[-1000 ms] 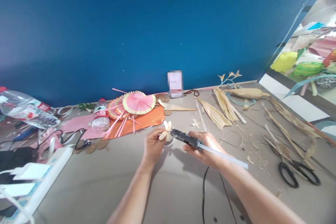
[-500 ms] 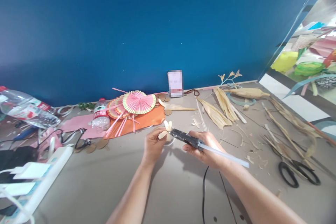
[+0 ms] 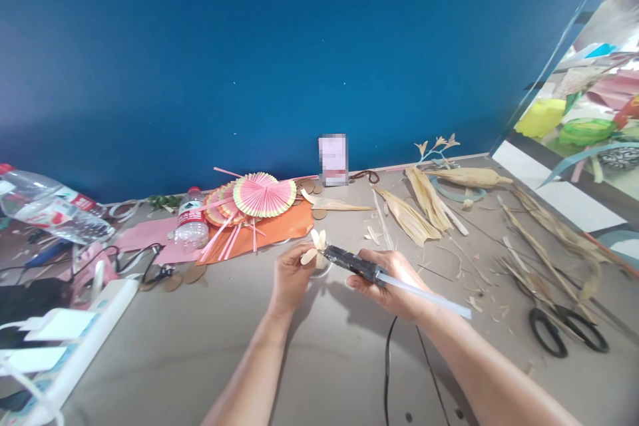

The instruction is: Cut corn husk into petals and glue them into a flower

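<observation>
My left hand (image 3: 292, 277) is closed, pinching a small pale flower (image 3: 313, 249) with petals that look cut from corn husk. In my right hand (image 3: 394, 279) is a black hot glue gun (image 3: 353, 263), its nozzle pointing left and meeting the flower's centre; whether it touches cannot be made out. A translucent glue stick (image 3: 424, 295) juts from the gun's rear end, over my right wrist. The gun's black cord (image 3: 388, 373) runs down toward the near table edge. Both hands are held above the grey table, near its middle.
Dried corn husks (image 3: 409, 216) and scraps lie right of centre, with scissors (image 3: 564, 329) farther right. Pink paper fans (image 3: 264, 194) rest on orange paper (image 3: 284, 229) at left, beside a plastic bottle (image 3: 191, 223). A power strip (image 3: 94, 339) sits at the left front. A blue wall (image 3: 299, 46) closes the back.
Hardly anything differs. The flower tilts very slightly in my left hand, and the glue stick's rear end has shifted a touch left. Both hands keep their hold.
</observation>
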A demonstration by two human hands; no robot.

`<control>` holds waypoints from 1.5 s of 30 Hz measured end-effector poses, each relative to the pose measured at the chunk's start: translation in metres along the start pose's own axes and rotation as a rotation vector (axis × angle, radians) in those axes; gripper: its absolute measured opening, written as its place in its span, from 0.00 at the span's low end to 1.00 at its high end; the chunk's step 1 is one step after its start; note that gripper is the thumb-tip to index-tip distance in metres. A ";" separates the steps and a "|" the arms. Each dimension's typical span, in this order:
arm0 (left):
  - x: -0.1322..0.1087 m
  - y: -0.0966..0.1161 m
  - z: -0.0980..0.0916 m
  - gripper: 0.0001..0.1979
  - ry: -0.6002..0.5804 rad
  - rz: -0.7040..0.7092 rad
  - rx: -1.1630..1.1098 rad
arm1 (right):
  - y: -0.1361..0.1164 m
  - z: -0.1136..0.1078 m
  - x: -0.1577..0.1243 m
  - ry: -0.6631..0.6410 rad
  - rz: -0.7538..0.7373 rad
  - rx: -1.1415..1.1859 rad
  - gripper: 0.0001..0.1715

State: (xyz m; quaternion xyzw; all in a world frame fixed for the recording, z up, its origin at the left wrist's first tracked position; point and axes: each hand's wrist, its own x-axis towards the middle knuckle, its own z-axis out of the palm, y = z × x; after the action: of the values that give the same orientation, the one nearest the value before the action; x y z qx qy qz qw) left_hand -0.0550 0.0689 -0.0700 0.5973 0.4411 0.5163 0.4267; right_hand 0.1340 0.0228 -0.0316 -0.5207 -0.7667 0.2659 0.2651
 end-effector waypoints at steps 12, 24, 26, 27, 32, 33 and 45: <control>0.000 0.000 0.002 0.04 0.017 0.007 -0.045 | 0.000 -0.001 0.001 -0.001 -0.002 -0.001 0.21; 0.000 0.003 0.003 0.04 0.062 -0.053 -0.084 | 0.000 -0.003 0.001 0.004 -0.015 0.013 0.21; 0.000 0.004 0.004 0.04 0.058 -0.053 -0.087 | 0.000 -0.004 0.001 -0.002 -0.017 0.011 0.21; 0.000 0.004 0.004 0.04 0.055 -0.049 -0.084 | 0.000 -0.004 0.001 -0.002 -0.018 0.011 0.21; 0.000 0.003 0.002 0.03 0.032 -0.026 -0.066 | -0.001 -0.003 0.000 -0.001 -0.021 0.028 0.21; 0.000 0.003 0.002 0.03 0.027 -0.023 -0.059 | -0.001 -0.003 -0.001 -0.003 -0.019 0.031 0.21; 0.000 0.003 0.002 0.04 0.057 -0.047 -0.078 | 0.000 -0.004 0.000 0.023 -0.008 -0.009 0.20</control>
State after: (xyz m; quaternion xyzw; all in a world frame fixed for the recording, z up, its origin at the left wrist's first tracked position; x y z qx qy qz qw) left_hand -0.0531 0.0683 -0.0673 0.5547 0.4464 0.5400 0.4488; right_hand 0.1370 0.0229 -0.0288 -0.5217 -0.7670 0.2556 0.2725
